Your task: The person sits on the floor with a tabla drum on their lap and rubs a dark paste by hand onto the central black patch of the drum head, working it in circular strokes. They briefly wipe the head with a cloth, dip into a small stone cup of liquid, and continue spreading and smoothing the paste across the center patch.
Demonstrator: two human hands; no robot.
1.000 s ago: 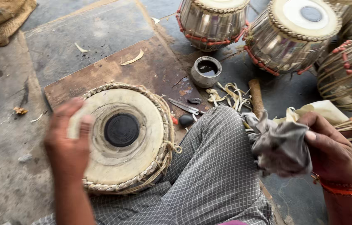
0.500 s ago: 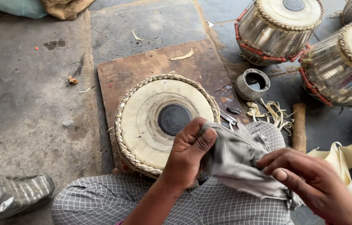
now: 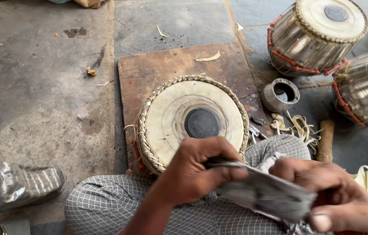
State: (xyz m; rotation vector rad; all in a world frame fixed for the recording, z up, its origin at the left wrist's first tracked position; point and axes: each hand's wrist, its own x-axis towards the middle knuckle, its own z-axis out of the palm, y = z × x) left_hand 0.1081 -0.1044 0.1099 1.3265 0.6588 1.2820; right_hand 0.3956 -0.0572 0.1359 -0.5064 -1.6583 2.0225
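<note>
A tabla drum (image 3: 194, 122) with a cream skin, a black centre spot and a braided rim stands on a brown board (image 3: 166, 72) in front of my checked-cloth knees. Both hands hold a grey rag (image 3: 264, 193) just above my lap, near the drum's front edge. My left hand (image 3: 199, 172) pinches the rag's left end, fingers closed over it. My right hand (image 3: 329, 193) grips the rag's right end, an orange band at the wrist.
Two metal-bodied drums (image 3: 319, 32) (image 3: 366, 87) with red lacing stand at the right. A small metal cup (image 3: 280, 94), leather strips (image 3: 295, 126), small metal tools (image 3: 255, 128) and a wooden handle (image 3: 324, 140) lie beside the board. A crumpled silver bottle with red cap (image 3: 14, 187) lies at left.
My left hand left the drum head and joined the right on the rag. The view shifted so the drum sits more central, and the rag is now pulled out between both hands.
</note>
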